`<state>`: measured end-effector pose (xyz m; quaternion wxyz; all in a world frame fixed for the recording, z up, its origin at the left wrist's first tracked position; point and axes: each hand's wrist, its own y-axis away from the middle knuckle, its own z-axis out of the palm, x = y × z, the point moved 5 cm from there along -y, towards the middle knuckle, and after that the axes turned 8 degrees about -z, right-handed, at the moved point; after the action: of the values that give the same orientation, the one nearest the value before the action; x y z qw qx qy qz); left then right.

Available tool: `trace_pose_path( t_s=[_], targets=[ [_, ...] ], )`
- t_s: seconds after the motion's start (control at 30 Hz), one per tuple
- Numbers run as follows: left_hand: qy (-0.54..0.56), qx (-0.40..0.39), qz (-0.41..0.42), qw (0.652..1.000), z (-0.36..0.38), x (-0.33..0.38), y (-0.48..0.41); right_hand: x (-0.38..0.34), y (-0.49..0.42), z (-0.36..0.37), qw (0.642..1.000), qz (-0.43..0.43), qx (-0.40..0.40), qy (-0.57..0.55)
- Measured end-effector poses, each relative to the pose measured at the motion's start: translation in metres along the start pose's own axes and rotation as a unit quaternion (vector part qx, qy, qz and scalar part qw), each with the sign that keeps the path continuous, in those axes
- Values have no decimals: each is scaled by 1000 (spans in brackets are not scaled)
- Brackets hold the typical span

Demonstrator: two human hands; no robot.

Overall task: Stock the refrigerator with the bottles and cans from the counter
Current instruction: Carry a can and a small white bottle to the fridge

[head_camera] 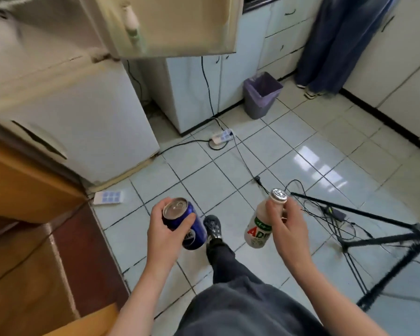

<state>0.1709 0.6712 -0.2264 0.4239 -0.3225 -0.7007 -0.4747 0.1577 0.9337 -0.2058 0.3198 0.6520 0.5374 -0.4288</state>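
My left hand (164, 235) grips a blue can (187, 223) with a silver top, held over the tiled floor. My right hand (287, 225) holds a white milk-drink bottle (258, 230) with a foil cap and a red and green label, tilted slightly. The white refrigerator (83, 122) stands at the left. Its upper door (180, 27) hangs open at the top of the view, and a small white bottle (132, 23) sits in the door shelf. The lower door is closed.
A wooden counter (22, 190) is at the left edge. On the floor lie a power strip (222, 137) with cables, a grey bin (261, 94), a remote (109, 197) and a black tripod (386, 241). Another person's blue trousers (337, 42) stand at the back right.
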Motion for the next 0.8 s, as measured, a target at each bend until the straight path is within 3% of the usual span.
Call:
trace_pose_path(
  t_s=[0.47,0.6,0.8],
  targets=[
    [85,191,-20,978,-113,96,-207,-122,-249,235,976,-94,-189,-60],
    [99,223,-30,969,-130,110,-239,-156,-291,275,973,-99,-194,-79],
    [90,200,-27,975,-149,133,-309,-188,-337,316,974,-120,-173,-86]
  ],
)
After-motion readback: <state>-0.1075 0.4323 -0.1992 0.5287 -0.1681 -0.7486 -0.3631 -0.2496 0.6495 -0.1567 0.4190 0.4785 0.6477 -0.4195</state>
